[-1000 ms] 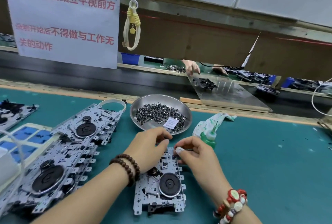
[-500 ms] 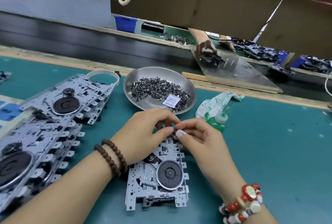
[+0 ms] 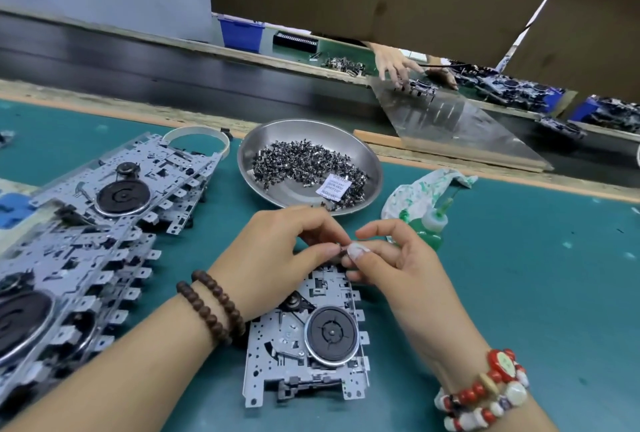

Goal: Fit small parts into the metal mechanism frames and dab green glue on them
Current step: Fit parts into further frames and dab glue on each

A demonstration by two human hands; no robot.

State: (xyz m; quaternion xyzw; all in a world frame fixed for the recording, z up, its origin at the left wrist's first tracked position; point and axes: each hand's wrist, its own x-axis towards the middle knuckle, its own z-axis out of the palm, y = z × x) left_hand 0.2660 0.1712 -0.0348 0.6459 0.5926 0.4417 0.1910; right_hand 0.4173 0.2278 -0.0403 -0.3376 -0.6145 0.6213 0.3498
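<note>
A metal mechanism frame (image 3: 304, 345) with a black round wheel lies flat on the teal mat in front of me. Above its far end my left hand (image 3: 277, 258) and my right hand (image 3: 398, 265) meet fingertip to fingertip, pinching a tiny dark part (image 3: 343, 248) between them. A steel dish (image 3: 367, 161) holding several small dark parts and a white packet stands just beyond my hands. The green glue bottle (image 3: 427, 227) with a white cap lies on the mat to the right of my right hand, untouched.
A stack of several more mechanism frames (image 3: 104, 210) fills the mat at the left. A stained white rag (image 3: 422, 189) lies behind the glue bottle. Across the conveyor, another person's hand (image 3: 393, 64) works on parts by a clear sheet (image 3: 457, 126).
My view has tilted downward and closer. Both hands lifted slightly off the frame's far end and now pinch the small part together in the air above it.
</note>
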